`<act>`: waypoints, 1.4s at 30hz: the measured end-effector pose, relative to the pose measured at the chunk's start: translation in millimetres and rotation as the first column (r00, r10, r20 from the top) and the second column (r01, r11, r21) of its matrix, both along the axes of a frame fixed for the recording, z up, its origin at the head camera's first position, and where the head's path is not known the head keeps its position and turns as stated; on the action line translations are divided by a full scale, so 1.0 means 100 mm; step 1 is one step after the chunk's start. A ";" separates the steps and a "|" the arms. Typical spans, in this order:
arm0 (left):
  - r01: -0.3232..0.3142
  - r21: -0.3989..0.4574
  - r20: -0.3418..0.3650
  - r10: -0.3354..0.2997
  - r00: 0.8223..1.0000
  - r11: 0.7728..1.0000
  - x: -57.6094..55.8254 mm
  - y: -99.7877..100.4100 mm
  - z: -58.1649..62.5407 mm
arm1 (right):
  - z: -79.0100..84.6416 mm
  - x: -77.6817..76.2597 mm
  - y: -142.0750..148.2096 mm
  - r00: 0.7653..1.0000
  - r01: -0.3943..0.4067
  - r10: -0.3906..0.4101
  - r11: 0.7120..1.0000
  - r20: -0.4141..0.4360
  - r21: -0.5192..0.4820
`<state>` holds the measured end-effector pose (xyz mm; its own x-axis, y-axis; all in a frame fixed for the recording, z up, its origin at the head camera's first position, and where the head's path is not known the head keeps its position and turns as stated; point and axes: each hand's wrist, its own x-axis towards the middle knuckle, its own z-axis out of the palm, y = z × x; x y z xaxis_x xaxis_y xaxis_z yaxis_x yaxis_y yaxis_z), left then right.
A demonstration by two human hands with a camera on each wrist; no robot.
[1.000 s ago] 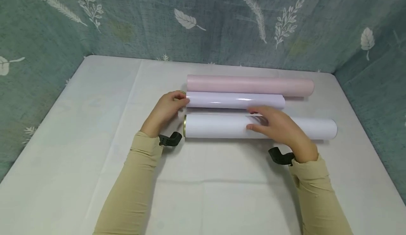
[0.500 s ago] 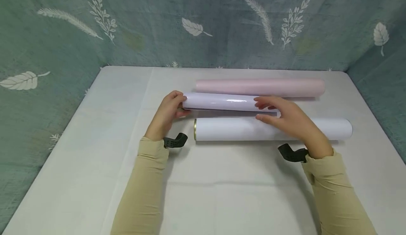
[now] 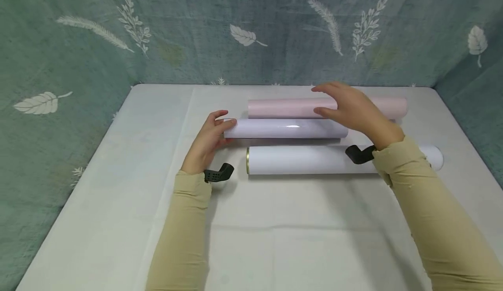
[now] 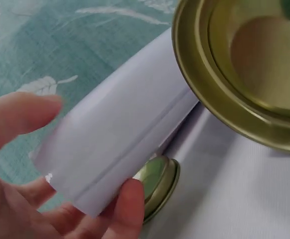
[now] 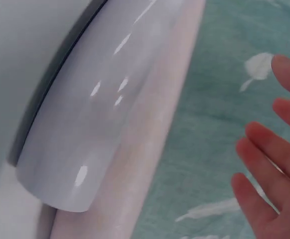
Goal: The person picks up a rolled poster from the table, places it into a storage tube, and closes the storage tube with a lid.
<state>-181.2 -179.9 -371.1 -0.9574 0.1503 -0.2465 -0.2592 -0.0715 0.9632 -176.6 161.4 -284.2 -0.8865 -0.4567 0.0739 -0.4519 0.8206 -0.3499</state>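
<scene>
Leaf-patterned backdrop (image 3: 196,50), left grip (image 3: 206,142) holding lavender roll (image 3: 287,129), right grip (image 3: 353,109) loose, partly hiding pink roll (image 3: 287,108)

Right hand (image 3: 349,107) is now arched over the pink roll (image 3: 280,108), having shifted back from above the lavender roll (image 3: 287,128), whose left end, nearly in line with the white tube's (image 3: 302,160) at 1.0 s ago, now projects clearly past it leftward.

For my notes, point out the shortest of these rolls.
The glossy lilac roll, in the middle, with the left hand at its end. The pink roll behind and white roll in front both look longer.
</scene>
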 end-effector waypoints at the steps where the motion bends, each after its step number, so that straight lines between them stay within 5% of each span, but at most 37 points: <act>1: 0.008 -0.029 0.007 -0.007 1.000 1.000 -0.01 0.00 0.00 | -0.01 -0.05 -0.01 1.000 -0.001 0.001 1.000 0.001 0.015; 4: 0.025 -0.064 0.016 -0.024 1.000 0.998 -0.02 0.00 -0.01 | -0.04 -0.20 -0.02 0.999 -0.006 0.004 0.998 0.035 0.066; 9: 0.004 0.028 0.012 -0.004 1.000 1.000 -0.02 0.00 -0.05 | -0.14 -0.41 0.02 0.989 0.031 -0.046 0.994 0.141 0.109; 15: -0.011 0.067 0.002 0.011 1.000 0.998 -0.02 0.02 -0.09 | -0.27 -0.53 0.10 0.905 0.131 -0.159 0.987 0.395 0.098; 24: -0.077 0.110 -0.018 0.080 0.997 0.991 0.01 0.01 -0.07 | -0.37 -0.58 -0.01 0.962 0.066 -0.143 0.949 0.234 0.309; 31: -0.177 0.104 -0.076 0.185 0.980 0.979 0.02 -0.02 -0.01 | -0.36 -0.58 -0.11 0.950 0.034 -0.131 0.946 0.284 0.321; 38: -0.281 0.213 -0.082 0.304 0.949 0.936 0.03 -0.01 0.00 | -0.40 -0.59 -0.11 0.935 0.051 -0.165 0.938 0.313 0.342; 42: -0.322 0.301 -0.078 0.360 0.930 0.898 0.02 -0.01 0.00 | -0.39 -0.54 -0.09 0.953 0.042 -0.143 0.934 0.265 0.354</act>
